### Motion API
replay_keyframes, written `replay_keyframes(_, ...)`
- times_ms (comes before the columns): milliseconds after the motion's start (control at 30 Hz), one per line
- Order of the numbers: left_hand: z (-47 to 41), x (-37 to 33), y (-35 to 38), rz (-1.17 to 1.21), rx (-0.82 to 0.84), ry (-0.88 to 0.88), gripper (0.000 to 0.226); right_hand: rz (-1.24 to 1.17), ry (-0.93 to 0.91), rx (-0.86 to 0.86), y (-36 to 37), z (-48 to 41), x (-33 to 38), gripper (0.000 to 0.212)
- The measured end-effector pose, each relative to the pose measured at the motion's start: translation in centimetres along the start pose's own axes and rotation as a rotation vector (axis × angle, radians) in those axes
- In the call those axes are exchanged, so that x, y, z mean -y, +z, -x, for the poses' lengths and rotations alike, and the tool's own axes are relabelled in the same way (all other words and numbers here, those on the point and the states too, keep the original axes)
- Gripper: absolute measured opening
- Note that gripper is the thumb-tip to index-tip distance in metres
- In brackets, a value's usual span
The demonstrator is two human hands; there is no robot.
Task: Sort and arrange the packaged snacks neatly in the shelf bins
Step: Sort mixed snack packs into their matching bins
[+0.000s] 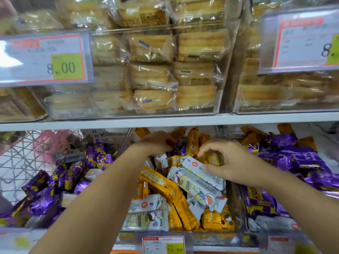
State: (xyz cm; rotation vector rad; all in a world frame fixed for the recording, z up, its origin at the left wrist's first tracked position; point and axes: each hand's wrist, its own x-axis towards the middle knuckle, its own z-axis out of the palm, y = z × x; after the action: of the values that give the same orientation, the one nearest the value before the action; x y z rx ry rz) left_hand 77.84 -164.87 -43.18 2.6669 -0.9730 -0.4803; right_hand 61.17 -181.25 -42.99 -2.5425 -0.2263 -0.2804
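Both my hands reach into the middle clear bin [236,204] on the lower shelf, which holds a mix of orange snack bars [161,182] and white snack packs [198,191]. My left hand [157,142] grips an orange bar [177,134] near the back of the bin. My right hand [225,160] holds a white pack [196,166] between thumb and fingers, together with an orange bar [211,159] under its curled fingers. More white packs [146,217] lie at the bin's front.
Purple snack packs fill the left bin [55,184] and the right bin [286,162]. The upper shelf [165,120] carries clear bins of wrapped pastries [152,77] with price tags [45,59]. A white wire rack [23,154] stands at the left. A price label [165,244] hangs below.
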Motion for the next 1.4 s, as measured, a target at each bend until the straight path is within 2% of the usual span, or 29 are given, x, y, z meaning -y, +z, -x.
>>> replay_keyframes(233, -0.5, -0.5, 0.1, -0.103, 0.122, -0.003, 0.063, -0.036, 0.035, 0.024, 0.6, -0.2, -0.5, 0.029)
replay_keyframes(433, -0.9, -0.6, 0.0, -0.148, 0.132, 0.008, 0.052, -0.062, 0.070, 0.020, 0.8, -0.1, -0.4, 0.027)
replay_keyframes(633, -0.5, -0.6, 0.2, -0.052, 0.163, 0.028, 0.032, -0.048, 0.064, 0.016, 0.7, 0.1, -0.4, 0.018)
replay_keyframes(833, -0.5, -2.0, 0.2, -0.315, 0.248, 0.008, 0.041, -0.063, 0.071, 0.013, 0.7, 0.2, -0.4, 0.015)
replay_keyframes(967, -0.9, -2.0, 0.4, -0.359, 0.232, -0.007, 0.037, -0.044, 0.067, 0.005, 0.7, 0.2, -0.3, 0.012)
replay_keyframes(1167, -1.7, -0.5, 0.7, -0.205, 0.130, 0.032, 0.015, -0.024, 0.076, -0.013, 0.7, 0.2, -0.4, 0.014)
replay_keyframes(1333, -1.3, 0.0, 0.7, -0.212, 0.051, 0.050, 0.014, -0.023, 0.077, -0.009, 0.7, 0.2, -0.4, 0.015)
replay_keyframes(1400, -0.6, 0.0, 0.9, -0.270, -0.031, 0.056, 0.016, -0.022, 0.071, -0.014, 0.7, 0.3, -0.3, 0.015)
